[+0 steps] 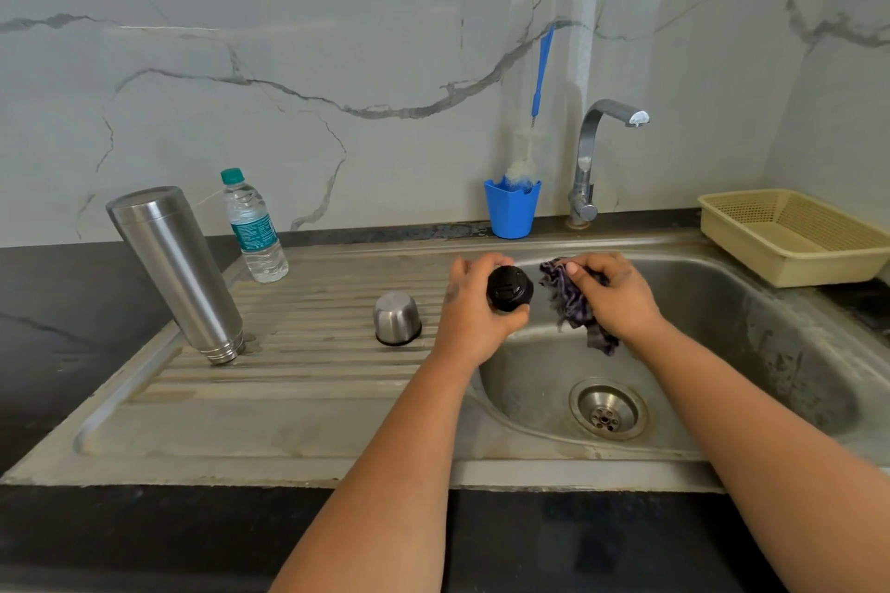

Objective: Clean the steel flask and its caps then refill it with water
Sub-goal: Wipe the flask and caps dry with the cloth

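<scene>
Black cap (509, 289) gripped tight in left hand (474, 303); purple cloth (573, 303) bunched in right hand (614, 291), just beside the cap on its right; not touching yet.

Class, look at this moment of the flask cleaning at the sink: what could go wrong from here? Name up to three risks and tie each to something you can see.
1. The flask stands mouth-down and looks tilted on the ridged drainboard; a knock might topple it.
2. The left hand holds the black cap above the basin; if wet, it may slip and drop in.
3. The steel cap sits close to the left forearm, which could nudge it.
</scene>
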The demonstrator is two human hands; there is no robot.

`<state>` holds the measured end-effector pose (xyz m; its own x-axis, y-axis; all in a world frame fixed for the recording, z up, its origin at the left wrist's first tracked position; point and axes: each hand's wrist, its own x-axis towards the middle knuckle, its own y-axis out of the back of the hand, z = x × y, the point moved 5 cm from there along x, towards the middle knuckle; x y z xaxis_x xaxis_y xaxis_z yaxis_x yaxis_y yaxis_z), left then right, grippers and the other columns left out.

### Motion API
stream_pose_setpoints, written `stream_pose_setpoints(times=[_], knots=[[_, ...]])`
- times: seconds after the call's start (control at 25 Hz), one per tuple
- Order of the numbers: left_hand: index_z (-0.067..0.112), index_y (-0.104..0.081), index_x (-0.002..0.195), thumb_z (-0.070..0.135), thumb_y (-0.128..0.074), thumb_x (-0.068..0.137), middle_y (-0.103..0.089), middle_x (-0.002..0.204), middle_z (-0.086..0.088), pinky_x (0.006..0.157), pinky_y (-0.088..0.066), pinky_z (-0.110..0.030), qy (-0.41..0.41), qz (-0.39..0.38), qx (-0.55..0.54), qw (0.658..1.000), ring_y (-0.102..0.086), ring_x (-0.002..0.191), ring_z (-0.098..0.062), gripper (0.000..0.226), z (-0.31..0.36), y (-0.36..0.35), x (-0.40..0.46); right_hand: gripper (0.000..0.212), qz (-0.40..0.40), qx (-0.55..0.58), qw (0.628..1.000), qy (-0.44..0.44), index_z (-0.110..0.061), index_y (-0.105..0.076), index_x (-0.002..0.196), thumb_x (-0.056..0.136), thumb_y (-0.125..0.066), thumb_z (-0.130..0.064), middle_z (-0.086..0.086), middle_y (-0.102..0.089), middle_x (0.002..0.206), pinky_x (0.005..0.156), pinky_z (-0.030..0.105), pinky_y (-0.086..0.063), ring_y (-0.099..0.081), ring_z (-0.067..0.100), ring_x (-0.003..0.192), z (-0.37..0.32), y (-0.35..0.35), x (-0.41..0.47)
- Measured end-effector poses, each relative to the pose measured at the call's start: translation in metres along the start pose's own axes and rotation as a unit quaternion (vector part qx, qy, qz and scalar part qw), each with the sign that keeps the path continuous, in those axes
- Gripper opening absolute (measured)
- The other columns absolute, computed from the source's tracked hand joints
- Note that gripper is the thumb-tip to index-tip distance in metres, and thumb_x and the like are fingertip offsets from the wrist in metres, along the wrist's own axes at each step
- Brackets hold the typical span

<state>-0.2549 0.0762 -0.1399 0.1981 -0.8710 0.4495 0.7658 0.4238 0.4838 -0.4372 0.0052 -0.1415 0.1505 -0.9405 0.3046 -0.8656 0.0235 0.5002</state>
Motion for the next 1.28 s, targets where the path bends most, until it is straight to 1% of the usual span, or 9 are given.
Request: stream_pose_setpoints(times=[0.12,0.32,0.52,0.68,0.84,0.96,1.04,1.12,1.28], knots=[[0.035,-0.056,0.114,0.017,-0.082,0.078,-0.061,0.111,0.013,0.087,-0.053,-0.027,0.104,0.022,-0.191,0.976,-0.066,0.101,-0.012,0.048,-0.008,-0.006,0.0,0.026,-0.063,0.088,0.994,-0.008,-0.037,-0.072,0.097,0.081,-0.062,-0.055,0.001,-0.065,0.108,0.097,0.042,-0.049,-0.063,0.017,0.102,0.002,-0.02,-0.006],[0.025,-0.06,0.119,0.017,-0.085,0.075,-0.068,0.112,0.002,0.085,-0.057,-0.026,0.122,0.06,-0.259,0.956,-0.069,0.097,-0.013,0.051,-0.009,0.006,0.006,0.013,-0.013,0.026,0.996,0.086,-0.022,-0.071,0.1,0.092,-0.063,-0.029,-0.004,-0.061,0.1,0.082,0.017,-0.043,-0.057,0.008,0.093,-0.019,-0.024,-0.013],[0.028,-0.06,0.119,0.02,-0.086,0.074,-0.069,0.118,-0.001,0.101,-0.051,-0.035,0.106,-0.018,-0.267,0.958,-0.066,0.11,-0.013,0.052,-0.006,-0.003,0.006,0.022,-0.045,0.369,0.919,-0.134,-0.015,-0.069,0.094,0.1,-0.049,-0.018,0.009,-0.072,0.088,0.075,0.033,-0.053,-0.067,0.023,0.084,-0.011,-0.035,-0.015],[0.034,-0.051,0.126,0.029,-0.085,0.074,-0.062,0.124,0.011,0.101,-0.042,-0.029,0.046,0.059,-0.084,0.994,-0.055,0.12,-0.008,0.062,-0.006,0.002,0.007,0.024,-0.158,0.204,0.958,-0.127,-0.014,-0.071,0.094,0.1,-0.05,-0.024,0.01,-0.074,0.091,0.08,0.032,-0.054,-0.069,0.024,0.088,-0.011,-0.043,-0.023],[0.024,-0.057,0.121,0.018,-0.089,0.066,-0.062,0.119,0.009,0.1,-0.044,-0.035,0.053,0.099,-0.027,0.993,-0.055,0.114,-0.013,0.065,-0.018,0.005,0.009,0.025,0.012,-0.02,0.999,-0.027,-0.015,-0.071,0.107,0.098,-0.052,-0.03,0.007,-0.064,0.108,0.089,0.028,-0.043,-0.059,0.021,0.099,-0.013,-0.015,-0.006],[0.023,-0.065,0.118,0.011,-0.086,0.066,-0.061,0.118,0.002,0.099,-0.044,-0.033,0.028,0.074,-0.014,0.997,-0.055,0.112,-0.016,0.057,-0.017,-0.001,0.008,0.025,0.115,-0.009,0.983,0.144,-0.015,-0.068,0.116,0.096,-0.056,-0.023,0.005,-0.055,0.117,0.095,0.017,-0.041,-0.052,0.01,0.106,-0.031,0.002,-0.01],[0.021,-0.066,0.113,0.014,-0.084,0.069,-0.064,0.111,0.0,0.093,-0.05,-0.034,0.023,0.083,-0.041,0.995,-0.059,0.104,-0.015,0.048,-0.013,-0.003,0.007,0.026,0.066,-0.05,0.958,0.276,-0.018,-0.068,0.117,0.093,-0.062,-0.025,0.001,-0.052,0.123,0.098,0.013,-0.04,-0.051,0.005,0.11,-0.049,-0.014,-0.024],[0.023,-0.066,0.105,0.021,-0.08,0.07,-0.066,0.102,-0.001,0.086,-0.054,-0.04,0.014,0.096,-0.057,0.994,-0.063,0.095,-0.014,0.038,-0.01,-0.004,0.007,0.029,0.04,-0.127,0.928,0.349,-0.02,-0.069,0.119,0.092,-0.063,-0.028,0.002,-0.054,0.127,0.092,0.025,-0.048,-0.057,0.014,0.109,-0.055,-0.028,-0.025],[0.026,-0.067,0.104,0.03,-0.078,0.068,-0.067,0.1,0.002,0.083,-0.056,-0.042,0.008,0.107,-0.061,0.992,-0.067,0.094,-0.013,0.038,-0.01,-0.004,0.007,0.027,0.09,-0.098,0.96,0.246,-0.02,-0.07,0.118,0.093,-0.061,-0.028,0.003,-0.06,0.118,0.077,0.034,-0.055,-0.064,0.022,0.096,-0.059,-0.023,-0.015]])
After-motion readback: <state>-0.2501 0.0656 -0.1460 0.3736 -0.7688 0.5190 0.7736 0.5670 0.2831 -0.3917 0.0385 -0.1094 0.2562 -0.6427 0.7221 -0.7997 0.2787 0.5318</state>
